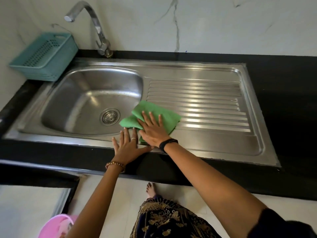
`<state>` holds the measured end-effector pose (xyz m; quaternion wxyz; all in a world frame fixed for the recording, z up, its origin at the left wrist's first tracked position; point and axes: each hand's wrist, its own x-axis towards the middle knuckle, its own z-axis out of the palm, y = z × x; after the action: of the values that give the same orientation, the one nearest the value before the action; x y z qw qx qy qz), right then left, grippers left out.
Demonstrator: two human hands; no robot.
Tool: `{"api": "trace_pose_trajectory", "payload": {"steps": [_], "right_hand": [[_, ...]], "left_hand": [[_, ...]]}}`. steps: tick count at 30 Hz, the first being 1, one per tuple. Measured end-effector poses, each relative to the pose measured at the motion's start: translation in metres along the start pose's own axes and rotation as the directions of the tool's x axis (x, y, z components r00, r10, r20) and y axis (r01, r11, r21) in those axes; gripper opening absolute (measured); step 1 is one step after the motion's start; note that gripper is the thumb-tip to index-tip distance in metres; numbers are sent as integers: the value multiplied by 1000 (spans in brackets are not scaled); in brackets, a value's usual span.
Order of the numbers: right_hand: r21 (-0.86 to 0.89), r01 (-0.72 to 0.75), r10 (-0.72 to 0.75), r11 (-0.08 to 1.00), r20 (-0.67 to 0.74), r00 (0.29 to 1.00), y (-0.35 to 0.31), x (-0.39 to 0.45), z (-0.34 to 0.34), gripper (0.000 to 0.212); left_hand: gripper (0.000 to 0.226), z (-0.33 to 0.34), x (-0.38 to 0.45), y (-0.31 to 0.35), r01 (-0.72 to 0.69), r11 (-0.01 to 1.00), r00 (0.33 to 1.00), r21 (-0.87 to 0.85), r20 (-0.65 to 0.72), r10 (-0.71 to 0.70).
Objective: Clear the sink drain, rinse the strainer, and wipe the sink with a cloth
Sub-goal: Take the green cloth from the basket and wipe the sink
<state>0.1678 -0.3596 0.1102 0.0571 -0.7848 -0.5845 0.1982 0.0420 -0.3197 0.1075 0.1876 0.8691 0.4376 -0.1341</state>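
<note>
Wipe phase, by the look of it. My right hand is flat, fingers spread, palm pressing the green cloth onto the steel between the basin and the ribbed drainboard. It grips nothing, just pushes down. My left hand is also flat and spread, empty, braced on the near rim of the sink just left of the cloth, fingertips touching or nearly touching its near edge; can't tell which. Cloth is folded or bunched into roughly 2 layers, 1 corner hanging over the basin edge toward the strainer. Strainer is seated in the drain and looks clean, no debris visible, so I judge the drain and rinse steps done. Handling: cloth is soft, light and limp, with no stiffness, so it will bunch if pushed from 1 edge; best driven with a flat palm at its middle, or pinched at a folded edge to lift it. Steel is smooth and likely slick if wet, so the cloth should slide easily but can slip out from under the palm. Basin interior probably still needs a pass. Faucet is off, no water running. Teal basket sits far left, clear of the work.
</note>
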Motion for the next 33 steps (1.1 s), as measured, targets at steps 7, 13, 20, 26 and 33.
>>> {"api": "trace_pose_trajectory", "payload": {"steps": [7,13,20,26,33], "right_hand": [[39,71,-69,997,-61,996,23,-38,11,50],[61,-218,223,974,-97,970,88,-99,1,52],[-167,-633,598,756,-218,772,201,-173,-33,56],[-106,-622,584,776,-253,771,199,-219,-22,58],[-28,-628,609,777,-214,764,193,-229,-16,58]], "left_hand": [[95,1,-4,-4,-26,999,999,-23,-23,26],[102,10,-6,39,-189,982,982,-1,15,189],[78,33,-17,146,-514,856,833,-54,207,513],[70,36,-19,154,-518,855,832,-30,215,511],[71,38,-17,154,-525,851,832,10,217,511]]}}
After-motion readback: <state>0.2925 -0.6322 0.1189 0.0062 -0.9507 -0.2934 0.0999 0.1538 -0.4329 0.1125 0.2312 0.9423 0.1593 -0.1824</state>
